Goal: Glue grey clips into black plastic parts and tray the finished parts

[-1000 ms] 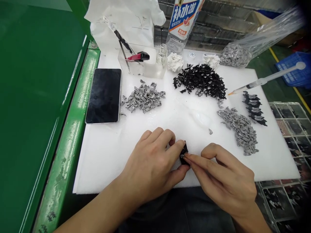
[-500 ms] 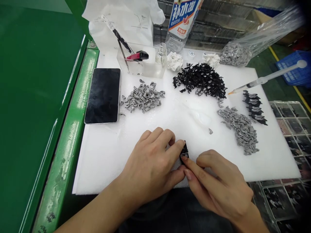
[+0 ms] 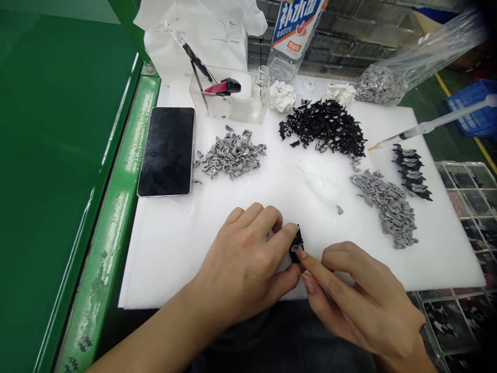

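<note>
My left hand point(image 3: 252, 254) grips a small black piece point(image 3: 297, 242) between thumb and index finger at the front of the white foam board point(image 3: 174, 248). My right hand point(image 3: 357, 295) touches the piece's lower end with its index fingertip, its thumb a little apart below and its other fingers curled. Grey bits show on the piece, but their detail is too small to tell. Beyond the hands lie a grey pile of small parts point(image 3: 233, 154), a black pile point(image 3: 324, 127) and a second grey pile point(image 3: 388, 207) at right.
A tablet point(image 3: 166, 152) lies at left. Behind stand a clear holder point(image 3: 229, 109) with tweezers, and a bottle point(image 3: 293, 41). A syringe point(image 3: 430, 124) points in from the right, above a row of black-and-grey pieces point(image 3: 412, 172). Compartment trays point(image 3: 440, 321) sit lower right.
The whole view has shifted slightly, with things a little farther right. My right hand has moved slightly right, its thumb now a bit farther from my left thumb.
</note>
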The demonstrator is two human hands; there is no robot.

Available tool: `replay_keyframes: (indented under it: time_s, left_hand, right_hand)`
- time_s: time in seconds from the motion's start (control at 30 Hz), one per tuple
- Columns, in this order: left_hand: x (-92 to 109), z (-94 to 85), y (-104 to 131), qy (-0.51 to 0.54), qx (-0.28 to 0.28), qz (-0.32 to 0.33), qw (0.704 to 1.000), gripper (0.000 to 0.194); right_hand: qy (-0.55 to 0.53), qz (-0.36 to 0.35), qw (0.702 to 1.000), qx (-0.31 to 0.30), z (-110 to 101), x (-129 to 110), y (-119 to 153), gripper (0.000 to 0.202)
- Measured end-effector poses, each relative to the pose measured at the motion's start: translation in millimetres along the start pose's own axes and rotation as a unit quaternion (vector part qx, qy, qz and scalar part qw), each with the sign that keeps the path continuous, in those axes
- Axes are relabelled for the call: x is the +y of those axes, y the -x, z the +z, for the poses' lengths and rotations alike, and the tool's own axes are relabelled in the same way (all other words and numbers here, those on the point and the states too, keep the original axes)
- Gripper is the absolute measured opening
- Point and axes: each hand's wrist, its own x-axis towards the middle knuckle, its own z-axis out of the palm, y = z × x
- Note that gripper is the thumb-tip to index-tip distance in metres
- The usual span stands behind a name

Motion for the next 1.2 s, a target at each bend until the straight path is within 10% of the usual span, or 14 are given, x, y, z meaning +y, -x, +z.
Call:
replay_keyframes:
  time_s: [0.67,0.87,1.0,1.2]
  left_hand:
    - [-1.1,0.0,0.3,0.012,0.004,-0.001,1.0,0.038]
    - [-1.1,-10.9,-0.5,0.028,-0.04,0.026,0.998,0.052]
    - [-2.2,-13.6,0.0,0.068,-0.031,0.02,0.997,0.065]
    - [-1.8,-5.7,4.3,0.091,0.053,0.034,0.994,0.033]
  right_hand:
    - [-0.093,0.024,0.995,-0.038,-1.8,9.6,0.9,0.036]
    - [-0.087,0.059,0.992,0.064,-14.0,23.9,1.2,0.041]
    - [-0.098,0.071,0.992,-0.02,-12.2,36.6,-4.3,0.057]
    - [-0.09,0.026,0.993,-0.075,-7.5,42.2,-4.2,0.054]
